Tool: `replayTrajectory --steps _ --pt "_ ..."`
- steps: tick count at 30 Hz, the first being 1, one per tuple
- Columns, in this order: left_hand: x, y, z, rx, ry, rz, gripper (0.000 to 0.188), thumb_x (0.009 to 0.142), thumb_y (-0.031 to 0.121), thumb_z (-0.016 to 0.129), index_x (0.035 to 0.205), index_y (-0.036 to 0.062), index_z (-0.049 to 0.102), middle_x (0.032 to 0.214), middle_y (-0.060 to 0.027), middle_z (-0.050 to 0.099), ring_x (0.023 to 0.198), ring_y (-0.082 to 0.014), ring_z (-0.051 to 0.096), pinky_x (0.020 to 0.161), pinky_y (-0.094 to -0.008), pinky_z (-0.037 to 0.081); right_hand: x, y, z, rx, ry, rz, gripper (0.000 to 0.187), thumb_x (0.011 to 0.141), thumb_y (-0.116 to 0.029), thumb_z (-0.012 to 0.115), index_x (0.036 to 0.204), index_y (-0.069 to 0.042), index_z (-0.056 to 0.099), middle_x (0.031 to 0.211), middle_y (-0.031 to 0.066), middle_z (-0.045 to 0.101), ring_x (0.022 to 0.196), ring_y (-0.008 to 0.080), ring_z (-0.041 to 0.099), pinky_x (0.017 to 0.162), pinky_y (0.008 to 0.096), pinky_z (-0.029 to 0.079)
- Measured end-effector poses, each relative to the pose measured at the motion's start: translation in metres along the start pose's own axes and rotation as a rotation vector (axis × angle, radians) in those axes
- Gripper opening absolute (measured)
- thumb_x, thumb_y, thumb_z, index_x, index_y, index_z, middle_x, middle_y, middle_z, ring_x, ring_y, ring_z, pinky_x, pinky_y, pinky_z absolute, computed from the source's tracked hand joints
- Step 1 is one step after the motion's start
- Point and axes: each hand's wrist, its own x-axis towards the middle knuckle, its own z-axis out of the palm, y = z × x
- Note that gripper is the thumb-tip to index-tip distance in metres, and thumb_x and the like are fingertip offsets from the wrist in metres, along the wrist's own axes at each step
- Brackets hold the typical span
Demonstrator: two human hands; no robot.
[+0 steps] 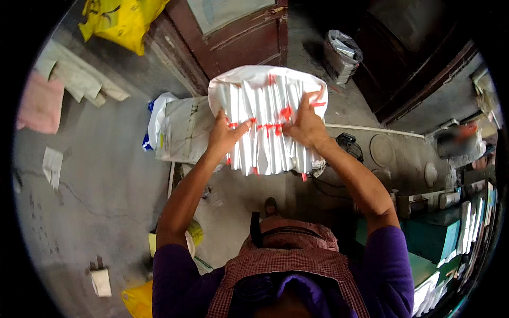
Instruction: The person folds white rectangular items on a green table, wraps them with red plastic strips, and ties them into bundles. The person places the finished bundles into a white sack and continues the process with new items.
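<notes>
My left hand point(224, 133) and right hand point(303, 124) press clenched fingers point(241, 127) into the white pleated bundle point(265, 119), which I hold between them, fanning above.

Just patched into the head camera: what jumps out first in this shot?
Dead centre, a white bundle of folded sheets with red ties, gripped by the left hand and right hand. Upper left, a bright yellow sack lies on the grey floor; a brown wooden door stands behind the bundle.
</notes>
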Motion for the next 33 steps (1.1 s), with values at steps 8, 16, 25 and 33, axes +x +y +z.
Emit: replayTrajectory --steps 8,16,25,33 --pt "0.086 -0.029 0.031 0.641 -0.212 -0.178 0.092 0.067 0.05 0.074 0.125 -0.0135 0.041 0.12 -0.0299 0.054 0.113 -0.0372 0.055 0.096 -0.0395 0.044 0.072 0.074 0.037 0.12 -0.219 0.235 0.108 0.064 -0.03 0.08 0.134 0.017 0.012 0.109 0.0324 0.058 0.1 0.0398 0.061 0.086 0.0393 0.05" --pt "0.188 0.007 0.015 0.97 -0.13 -0.276 0.089 0.076 0.048 0.066 0.127 -0.0178 0.036 0.117 -0.0285 0.057 0.108 -0.0343 0.059 0.091 -0.0377 0.047 0.191 0.05 0.058 -0.12 0.02 0.1 0.074 0.078 -0.034 0.063 0.133 0.008 0.037 0.13 0.0332 0.045 0.122 0.0416 0.047 0.103 0.0399 0.037" --pt "0.122 -0.025 0.032 0.938 0.038 -0.176 0.091 0.078 0.045 0.063 0.136 -0.0139 0.026 0.121 -0.0303 0.053 0.109 -0.0395 0.057 0.095 -0.0424 0.044 0.123 0.074 0.064 -0.604 -0.098 -0.226 0.057 0.09 -0.032 0.048 0.133 0.005 0.04 0.127 0.0307 0.047 0.117 0.048 0.044 0.104 0.0519 0.03" --pt "0.099 -0.041 0.014 0.815 0.094 0.024 0.081 0.085 0.041 0.058 0.139 -0.0084 0.025 0.129 -0.0295 0.047 0.115 -0.0412 0.052 0.097 -0.0456 0.041 0.078 0.027 0.077 -0.384 -0.164 -0.827 0.09 0.075 -0.058 0.064 0.144 -0.011 0.03 0.149 0.0177 0.025 0.14 0.0389 0.018 0.11 0.0594 0.014"
